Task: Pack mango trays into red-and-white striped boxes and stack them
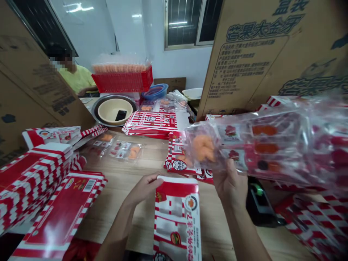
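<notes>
My left hand (144, 188) grips the top left edge of an upright red-and-white striped paper box (176, 217), fingers closed on it. My right hand (230, 181) holds up a clear plastic tray pack (244, 145) with orange toy food and red cards inside, just above and right of the box. The pack lies tilted, blurred toward the right.
Stacks of flat red-and-white boxes (35, 181) lie at the left and middle (150, 123) of the wooden table (130, 181). More tray packs (119, 148) rest behind. A metal bowl (114, 108), red basket (122, 81), tall cardboard cartons (272, 54) and a seated person (76, 78) stand farther back.
</notes>
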Demonstrator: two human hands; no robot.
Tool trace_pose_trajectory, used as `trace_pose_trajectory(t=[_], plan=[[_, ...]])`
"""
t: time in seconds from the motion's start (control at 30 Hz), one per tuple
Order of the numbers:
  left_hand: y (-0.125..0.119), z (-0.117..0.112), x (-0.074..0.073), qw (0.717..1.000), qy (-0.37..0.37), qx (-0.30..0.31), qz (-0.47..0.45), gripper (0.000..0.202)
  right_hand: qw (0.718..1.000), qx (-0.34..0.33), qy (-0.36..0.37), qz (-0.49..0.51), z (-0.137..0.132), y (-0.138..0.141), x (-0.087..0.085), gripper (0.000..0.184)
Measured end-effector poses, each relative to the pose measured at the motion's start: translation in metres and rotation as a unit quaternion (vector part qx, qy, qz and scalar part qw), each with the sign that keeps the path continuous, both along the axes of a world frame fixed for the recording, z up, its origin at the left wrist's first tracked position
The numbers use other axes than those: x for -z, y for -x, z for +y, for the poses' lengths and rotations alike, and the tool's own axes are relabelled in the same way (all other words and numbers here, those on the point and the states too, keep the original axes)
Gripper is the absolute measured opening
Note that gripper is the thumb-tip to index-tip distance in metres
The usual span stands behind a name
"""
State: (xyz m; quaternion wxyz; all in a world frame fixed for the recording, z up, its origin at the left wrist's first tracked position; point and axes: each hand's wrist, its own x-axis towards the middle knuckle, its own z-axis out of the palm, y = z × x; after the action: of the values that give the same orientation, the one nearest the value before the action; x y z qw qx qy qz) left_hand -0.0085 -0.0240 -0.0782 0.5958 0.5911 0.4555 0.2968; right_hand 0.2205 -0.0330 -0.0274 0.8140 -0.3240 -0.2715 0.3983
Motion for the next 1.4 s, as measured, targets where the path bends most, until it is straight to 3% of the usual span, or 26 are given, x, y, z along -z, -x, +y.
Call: trace_pose_trajectory(t=[0.07,0.13,0.23,0.3,0.37,0.43,0.53,0.6,0.73,0.8,0.83,0.9,1.03,1.1,1.13,1.2,1.27,1.3,1.4], plan=[[0.001,-0.010,-0.017,1.000,-0.017,0.021,-0.014,0.034,0.998,-0.054,0.004,0.024,0.002,0.004,-0.003,0.031],[-0.001,-0.016,-0.026,0.998,-0.047,0.031,-0.018,0.033,0.987,-0.144,0.054,0.035,-0.002,0.006,-0.005,0.030],[-0.004,-0.023,-0.024,0.998,-0.058,0.021,-0.033,0.029,0.948,-0.281,0.147,-0.002,-0.015,-0.003,-0.005,0.030],[-0.005,-0.027,-0.015,0.997,-0.037,-0.024,-0.067,0.023,0.932,-0.314,0.175,-0.046,-0.024,-0.014,-0.001,0.027],[-0.006,-0.032,-0.006,0.992,-0.041,-0.073,-0.097,0.026,0.932,-0.302,0.181,-0.084,-0.030,-0.028,0.005,0.024],[-0.006,-0.034,-0.001,0.990,-0.078,-0.082,-0.086,0.023,0.930,-0.295,0.180,-0.128,-0.033,-0.038,0.011,0.021],[-0.006,-0.033,-0.010,0.988,-0.150,-0.009,-0.016,0.022,0.907,-0.318,0.182,-0.206,-0.031,-0.045,0.014,0.022],[-0.006,-0.028,-0.024,0.980,-0.181,0.069,0.032,0.027,0.908,-0.305,0.171,-0.232,-0.026,-0.043,0.007,0.036],[-0.007,-0.022,-0.047,0.957,-0.210,0.176,0.099,0.026,0.964,-0.102,0.083,-0.231,-0.010,-0.038,-0.023,0.068],[-0.007,-0.024,-0.044,0.955,-0.215,0.178,0.103,0.022,0.956,-0.025,0.056,-0.287,-0.003,-0.039,-0.035,0.059],[-0.007,-0.026,-0.039,0.960,-0.210,0.159,0.098,0.021,0.945,-0.021,0.054,-0.323,-0.001,-0.041,-0.038,0.049],[-0.005,-0.031,-0.022,0.978,-0.177,0.088,0.070,0.021,0.922,-0.072,0.067,-0.376,-0.002,-0.043,-0.036,0.030],[-0.001,-0.040,0.007,0.991,-0.123,-0.059,0.002,0.048,0.846,-0.315,0.078,-0.423,-0.018,-0.039,-0.008,0.022],[0.000,-0.042,0.006,0.989,-0.140,-0.051,0.009,0.033,0.805,-0.414,0.059,-0.421,-0.028,-0.035,0.007,0.026],[-0.001,-0.042,0.002,0.988,-0.151,-0.024,0.018,0.021,0.792,-0.448,0.055,-0.411,-0.032,-0.034,0.013,0.028],[-0.002,-0.042,-0.009,0.984,-0.171,0.051,0.031,0.021,0.773,-0.497,0.065,-0.390,-0.037,-0.032,0.023,0.030],[-0.006,-0.037,-0.018,0.981,-0.179,0.067,0.025,0.029,0.791,-0.484,0.084,-0.365,-0.041,-0.030,0.030,0.031],[-0.008,-0.032,-0.021,0.983,-0.177,0.034,0.020,0.031,0.818,-0.451,0.093,-0.346,-0.043,-0.028,0.034,0.033],[-0.014,-0.008,-0.028,0.975,-0.166,-0.149,0.008,0.037,0.890,-0.351,0.117,-0.267,-0.047,-0.013,0.042,0.050]])
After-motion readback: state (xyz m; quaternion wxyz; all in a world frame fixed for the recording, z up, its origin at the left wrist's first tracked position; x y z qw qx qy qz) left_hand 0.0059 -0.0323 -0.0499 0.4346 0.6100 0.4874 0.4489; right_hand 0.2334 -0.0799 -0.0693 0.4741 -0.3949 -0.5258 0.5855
